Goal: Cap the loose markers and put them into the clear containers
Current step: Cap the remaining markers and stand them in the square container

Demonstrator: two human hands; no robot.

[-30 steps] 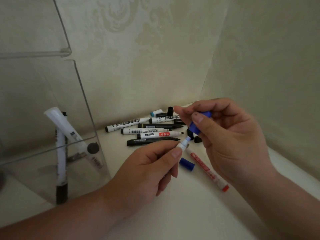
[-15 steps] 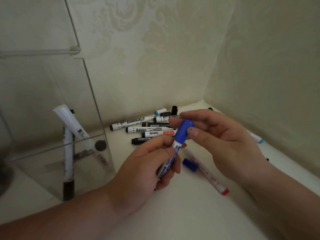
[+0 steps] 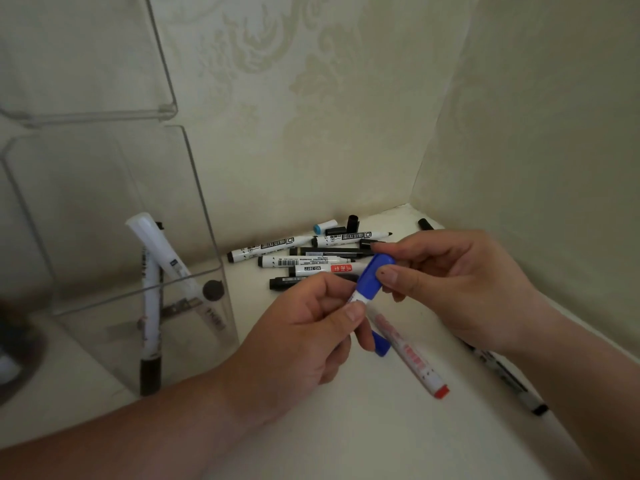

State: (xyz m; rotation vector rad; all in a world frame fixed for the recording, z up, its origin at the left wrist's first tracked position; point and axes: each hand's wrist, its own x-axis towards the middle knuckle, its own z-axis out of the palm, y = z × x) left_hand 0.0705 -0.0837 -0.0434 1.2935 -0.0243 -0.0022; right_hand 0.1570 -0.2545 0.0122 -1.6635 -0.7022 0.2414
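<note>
Left hand [image 3: 304, 327] grips marker [image 3: 358, 299], right hand [image 3: 460, 282] cap [image 3: 374, 275]

Held tilted up to the right: white marker [image 3: 358, 298], blue cap [image 3: 374, 275] on its tip. Lying flat in a heap by the back wall: uncapped white and black markers [image 3: 301, 261], loose black caps [image 3: 352, 221] beside. Nearer: red-ended marker [image 3: 408, 355], just beside a loose blue cap [image 3: 381, 346]. Leaning inside the clear container [image 3: 104, 341] at left: two markers [image 3: 151, 306].

Container [image 3: 104, 202] sits at 9 o'clock, two markers [image 3: 151, 306] leaning inside; marker pile [image 3: 298, 260] lies at 12 by the wall [image 3: 311, 133], lone marker [image 3: 412, 355] at 5.
</note>
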